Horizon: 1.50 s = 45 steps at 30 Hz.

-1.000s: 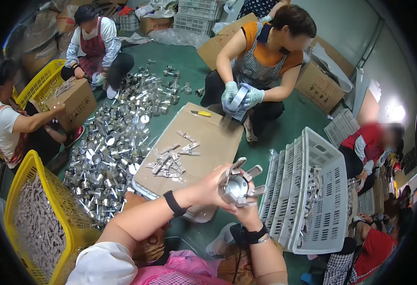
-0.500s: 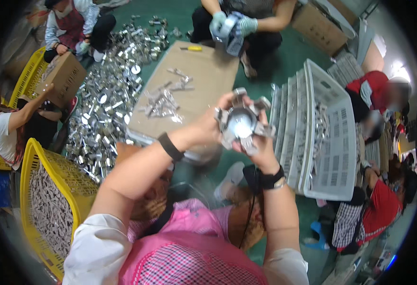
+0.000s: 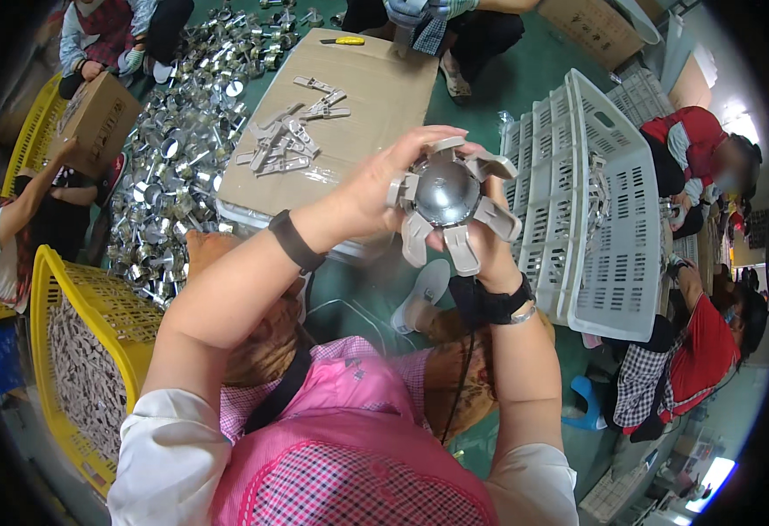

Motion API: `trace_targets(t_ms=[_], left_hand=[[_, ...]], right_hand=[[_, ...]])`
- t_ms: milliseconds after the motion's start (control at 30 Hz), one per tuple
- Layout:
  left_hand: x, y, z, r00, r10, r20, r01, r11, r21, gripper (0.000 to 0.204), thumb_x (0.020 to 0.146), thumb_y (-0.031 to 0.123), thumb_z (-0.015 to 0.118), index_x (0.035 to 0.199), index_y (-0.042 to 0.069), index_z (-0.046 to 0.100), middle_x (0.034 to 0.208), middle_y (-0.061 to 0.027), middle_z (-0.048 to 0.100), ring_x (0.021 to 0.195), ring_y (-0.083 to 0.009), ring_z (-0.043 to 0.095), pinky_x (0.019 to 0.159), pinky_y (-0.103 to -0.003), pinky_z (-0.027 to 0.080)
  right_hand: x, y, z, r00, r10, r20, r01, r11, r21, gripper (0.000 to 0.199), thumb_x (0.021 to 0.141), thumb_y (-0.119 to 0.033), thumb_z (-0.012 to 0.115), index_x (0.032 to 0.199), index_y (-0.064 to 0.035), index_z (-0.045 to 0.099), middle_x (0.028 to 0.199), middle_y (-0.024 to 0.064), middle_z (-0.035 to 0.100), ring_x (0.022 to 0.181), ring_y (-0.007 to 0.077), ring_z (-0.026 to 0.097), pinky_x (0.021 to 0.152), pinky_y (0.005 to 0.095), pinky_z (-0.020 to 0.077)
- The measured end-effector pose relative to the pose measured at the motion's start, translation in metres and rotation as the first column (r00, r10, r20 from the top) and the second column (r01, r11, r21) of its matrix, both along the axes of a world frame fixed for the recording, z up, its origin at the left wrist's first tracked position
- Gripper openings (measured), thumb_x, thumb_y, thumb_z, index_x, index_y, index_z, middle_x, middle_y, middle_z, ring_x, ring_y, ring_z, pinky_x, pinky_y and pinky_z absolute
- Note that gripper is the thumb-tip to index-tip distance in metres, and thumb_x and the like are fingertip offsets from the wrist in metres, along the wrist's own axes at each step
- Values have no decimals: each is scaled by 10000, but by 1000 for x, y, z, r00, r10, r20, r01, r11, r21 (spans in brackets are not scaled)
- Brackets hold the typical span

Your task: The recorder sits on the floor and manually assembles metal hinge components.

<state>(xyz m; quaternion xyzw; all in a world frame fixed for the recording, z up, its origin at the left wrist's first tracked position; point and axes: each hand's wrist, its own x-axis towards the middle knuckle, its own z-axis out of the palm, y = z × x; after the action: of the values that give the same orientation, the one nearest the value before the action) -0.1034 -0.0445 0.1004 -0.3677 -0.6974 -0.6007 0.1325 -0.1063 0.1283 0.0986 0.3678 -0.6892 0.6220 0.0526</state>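
Between my two hands is a shiny round metal part (image 3: 446,188) ringed by several beige plastic arms that stick outward. My left hand (image 3: 377,186) grips its left side, with fingers passing behind the arms. My right hand (image 3: 492,260) closes on it from the lower right, partly hidden behind the plastic arms. Left of the part, loose beige plastic pieces (image 3: 290,140) lie heaped on a cardboard-topped surface (image 3: 375,96). A yellow-handled cutter (image 3: 343,41) rests at that surface's far edge.
Many shiny metal parts (image 3: 174,145) cover the green floor at left. A yellow basket (image 3: 95,342) holds beige pieces. Stacked white crates (image 3: 616,289) stand at right. Co-workers sit around, one with gloved hands across the cardboard. A cardboard box (image 3: 95,123) sits at far left.
My hands and the metal part have risen slightly in view, and the part's polished dome shows more clearly. The surroundings have shifted up in the picture.
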Motion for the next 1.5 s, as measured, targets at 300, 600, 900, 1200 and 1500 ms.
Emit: trace_targets(t_ms=[300, 600, 900, 1200, 1500], left_hand=[[1, -7, 3, 999, 27, -23, -28, 999, -41, 933, 552, 201, 854, 1295, 119, 296, 1324, -165, 392, 1236, -291, 387, 1000, -409, 351], [3, -7, 2, 992, 21, -123, -20, 1000, 10, 929, 526, 261, 857, 1277, 115, 331, 1307, -142, 393, 1183, -327, 432, 959, -400, 378], [5, -9, 9, 997, -31, -76, 33, 999, 24, 1003, 483, 291, 883, 1289, 74, 327, 1276, -128, 437, 1178, -283, 450, 962, -373, 386], [3, 1, 6, 995, -79, 60, 66, 978, 196, 1037, 490, 245, 889, 1314, 26, 299, 1283, -109, 431, 1180, -217, 445, 1013, -346, 343], [15, -3, 20, 927, -158, 340, 89, 974, 209, 999, 514, 234, 884, 1302, 35, 302, 1267, -91, 429, 1171, -195, 435, 1006, -338, 341]], right_hand=[[2, -7, 3, 982, -56, 181, 57, 998, 1, 878, 536, -224, 850, 1255, -39, 381, 1240, 120, 466, 1120, 243, 491, 946, 332, 394], [0, -5, 8, 987, -80, -136, 93, 992, 90, 866, 524, -223, 849, 1244, -35, 404, 1227, 139, 470, 1102, 274, 508, 931, 342, 409], [3, -9, 8, 983, -101, -155, 106, 994, 23, 716, 613, -94, 774, 1226, -26, 411, 1191, 136, 505, 1074, 237, 525, 908, 318, 417], [2, -11, 10, 991, 34, 130, -27, 998, -51, 790, 672, -174, 753, 1307, -19, 309, 1267, 103, 426, 1164, 208, 452, 969, 334, 364], [10, -14, 19, 997, -7, 80, 14, 996, -89, 641, 714, -56, 685, 1269, -21, 364, 1209, 108, 516, 1090, 187, 511, 929, 319, 398]])
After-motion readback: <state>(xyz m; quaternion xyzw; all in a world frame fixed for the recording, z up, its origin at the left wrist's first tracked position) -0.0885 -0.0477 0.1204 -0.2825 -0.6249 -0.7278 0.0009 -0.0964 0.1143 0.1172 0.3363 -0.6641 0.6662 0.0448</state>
